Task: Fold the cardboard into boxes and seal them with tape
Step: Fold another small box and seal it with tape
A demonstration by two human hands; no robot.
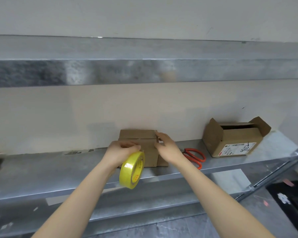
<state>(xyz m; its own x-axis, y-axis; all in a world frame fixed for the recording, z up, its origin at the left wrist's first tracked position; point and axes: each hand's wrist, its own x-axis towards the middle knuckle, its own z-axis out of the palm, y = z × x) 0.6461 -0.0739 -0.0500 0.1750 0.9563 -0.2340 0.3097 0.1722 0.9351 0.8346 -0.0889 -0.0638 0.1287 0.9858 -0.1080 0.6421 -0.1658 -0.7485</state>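
Left hand (122,150): fingers curled tight around the top of a yellow tape roll (132,170). The roll hangs on edge below the knuckles, in front of the small cardboard box (136,136).

Right hand (165,147): fingers fairly straight, laid on the box's top right corner, thumb lower against its right side. I cannot tell whether any tape end runs between the two hands.

The box sits on the metal shelf (58,172), back against the wall (76,114), top flaps down. One loose flap shows low on its right side.

Just right of my right wrist lie orange-handled scissors (194,156), flat on the shelf. Further right stands a second box (234,143), flaps up, with a white label and handwritten digits on its front.

Upper shelf (110,71) overhead. A black bin (292,200) is on the floor, lower right.
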